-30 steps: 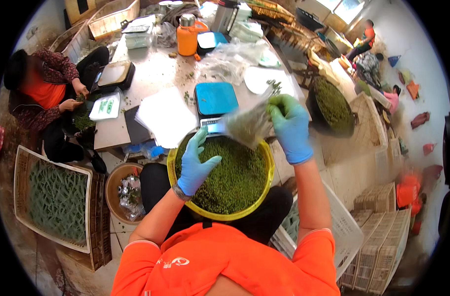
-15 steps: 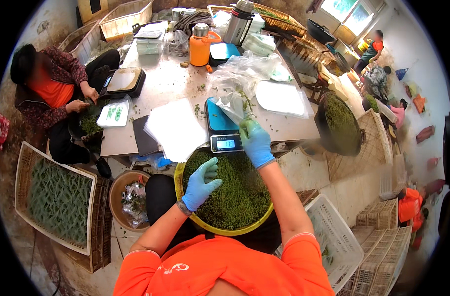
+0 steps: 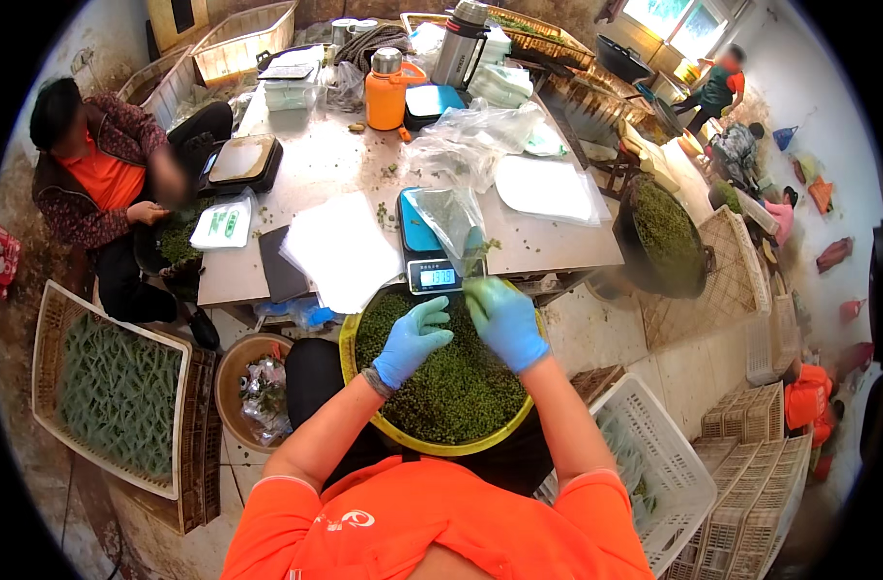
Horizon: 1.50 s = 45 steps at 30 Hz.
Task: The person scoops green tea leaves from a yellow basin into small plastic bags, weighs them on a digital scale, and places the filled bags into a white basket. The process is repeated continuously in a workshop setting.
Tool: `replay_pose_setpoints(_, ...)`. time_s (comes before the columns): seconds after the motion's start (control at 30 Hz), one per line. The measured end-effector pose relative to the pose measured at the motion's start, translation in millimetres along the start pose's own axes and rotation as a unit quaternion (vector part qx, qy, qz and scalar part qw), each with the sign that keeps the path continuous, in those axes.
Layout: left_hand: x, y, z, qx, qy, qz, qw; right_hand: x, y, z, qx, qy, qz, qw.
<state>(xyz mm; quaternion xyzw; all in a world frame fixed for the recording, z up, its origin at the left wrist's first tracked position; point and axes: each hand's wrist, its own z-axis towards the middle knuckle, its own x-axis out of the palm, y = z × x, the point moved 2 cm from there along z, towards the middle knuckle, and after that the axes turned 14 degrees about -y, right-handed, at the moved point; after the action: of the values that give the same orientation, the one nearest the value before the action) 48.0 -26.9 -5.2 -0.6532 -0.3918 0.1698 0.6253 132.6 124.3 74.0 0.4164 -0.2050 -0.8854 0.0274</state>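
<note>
My left hand, in a blue glove, hovers over a yellow-rimmed basin with its fingers loosely bent and apart, holding nothing visible. The basin in front of me is filled with small green sprigs. My right hand, also blue-gloved, is over the basin's far right side; its green-stained fingertips are blurred, so their grip is unclear. Just beyond them, a clear plastic bag lies on the blue-topped digital scale, its lit display facing me. Some green sprigs show at the bag's near end.
White sheets and clear bags lie on the table, with an orange flask behind. At left, a person handles greens beside another scale. Crates of filled bags and a white crate flank me.
My right hand has drawn back from the bag toward the basin, and the bag now lies lower on the scale. My left hand has moved right and slightly up. The display reading differs.
</note>
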Motion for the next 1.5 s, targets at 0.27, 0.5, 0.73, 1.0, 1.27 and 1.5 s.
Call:
replay_pose_setpoints(0.27, -6.5, 38.9, -24.5, 0.017, 0.017, 0.149, 0.989, 81.6, -25.9, -151.8, 0.103, 0.378, -0.247, 0.886)
replay_pose_setpoints(0.5, -14.8, 43.3, -34.1, 0.035, 0.027, 0.212, 0.976, 67.4, -21.3, -105.2, 0.148, 0.363, -0.171, 0.904)
replay_pose_setpoints(0.73, -8.5, -13.3, -11.6, 0.203, -0.085, 0.329, 0.918, 115.7, -49.2, -148.3, 0.116, 0.394, -0.236, 0.881)
replay_pose_setpoints(1.0, 15.4, -78.6, 66.9, 0.321, -0.203, 0.498, 0.780, 81.9, -11.5, -110.5, 0.128, 0.342, -0.132, 0.922)
replay_pose_setpoints(1.27, 32.7, -88.1, 96.4, 0.211, -0.143, 0.539, 0.803, 25.0, -12.5, -100.4, 0.166, 0.222, -0.039, 0.960)
replay_pose_setpoints(1.5, 9.2, -69.2, 94.8, 0.246, -0.115, 0.479, 0.835, 23.2, -3.2, -73.6, 0.440, 0.150, 0.256, 0.848)
